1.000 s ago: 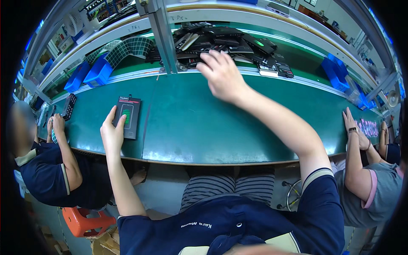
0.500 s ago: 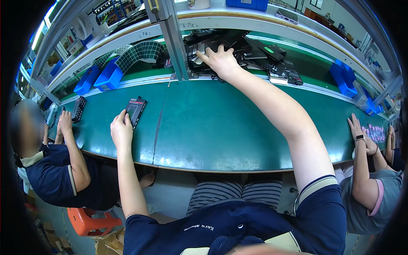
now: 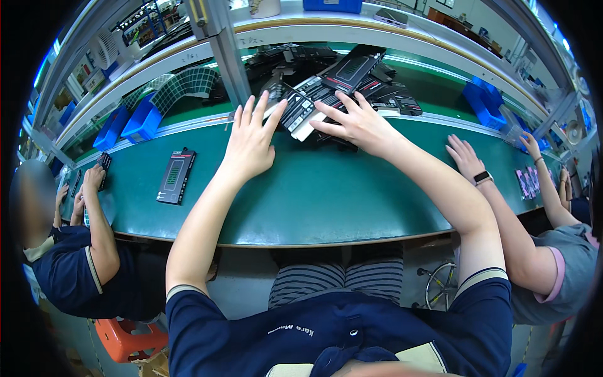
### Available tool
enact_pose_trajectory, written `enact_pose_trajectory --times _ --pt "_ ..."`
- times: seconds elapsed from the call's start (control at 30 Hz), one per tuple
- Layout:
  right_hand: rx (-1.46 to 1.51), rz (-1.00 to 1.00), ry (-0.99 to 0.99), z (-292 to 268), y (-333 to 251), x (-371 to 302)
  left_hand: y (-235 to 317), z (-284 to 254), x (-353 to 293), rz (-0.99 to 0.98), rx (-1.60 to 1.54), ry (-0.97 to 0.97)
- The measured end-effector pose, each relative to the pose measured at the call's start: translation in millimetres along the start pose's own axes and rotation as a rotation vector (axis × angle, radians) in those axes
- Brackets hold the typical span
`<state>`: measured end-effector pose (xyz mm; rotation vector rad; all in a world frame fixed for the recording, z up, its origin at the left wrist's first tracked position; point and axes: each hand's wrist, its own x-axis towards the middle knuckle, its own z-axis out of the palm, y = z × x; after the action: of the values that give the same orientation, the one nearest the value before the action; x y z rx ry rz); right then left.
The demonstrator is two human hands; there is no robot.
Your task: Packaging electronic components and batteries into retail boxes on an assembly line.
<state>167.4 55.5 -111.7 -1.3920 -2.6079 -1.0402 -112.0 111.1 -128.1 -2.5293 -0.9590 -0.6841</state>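
Slim black boxes lie in a loose heap (image 3: 352, 72) at the back edge of the green table, some spilling over the rail toward me. My right hand (image 3: 364, 127) rests on the near boxes, fingers spread. My left hand (image 3: 250, 146) is open, its fingers spread beside the left side of the heap; whether the fingertips touch a box I cannot tell. One box with a white edge (image 3: 303, 129) juts out between my two hands. A single flat black box (image 3: 176, 176) lies apart on the table, left of my left hand.
A metal post (image 3: 230, 69) rises left of the heap, under a long shelf (image 3: 301, 31). Blue bins (image 3: 142, 121) stand at the back left, another blue bin (image 3: 484, 103) at the back right. Co-workers sit on both sides; one's hand (image 3: 465, 157) reaches onto the table at right.
My left hand has left the single box and moved right to the heap. My right hand has drawn back toward me, and boxes have slid forward over the rail.
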Motion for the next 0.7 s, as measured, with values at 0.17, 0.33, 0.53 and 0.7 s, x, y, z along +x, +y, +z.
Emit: enact_pose_trajectory --times 0.17,0.33,0.53,0.7 --pt "0.157 0.113 0.363 13 8 -74 6 40 21 0.096 -0.134 0.082" --pt "0.378 0.441 0.335 -14 -13 -136 13 13 14 0.017 -0.073 0.322" --pt "0.441 0.657 0.203 -8 -7 -187 56 -21 -12 0.160 -0.204 0.151" --pt "0.099 1.060 -0.157 13 38 -231 66 -36 -33 0.171 -0.331 -0.308"
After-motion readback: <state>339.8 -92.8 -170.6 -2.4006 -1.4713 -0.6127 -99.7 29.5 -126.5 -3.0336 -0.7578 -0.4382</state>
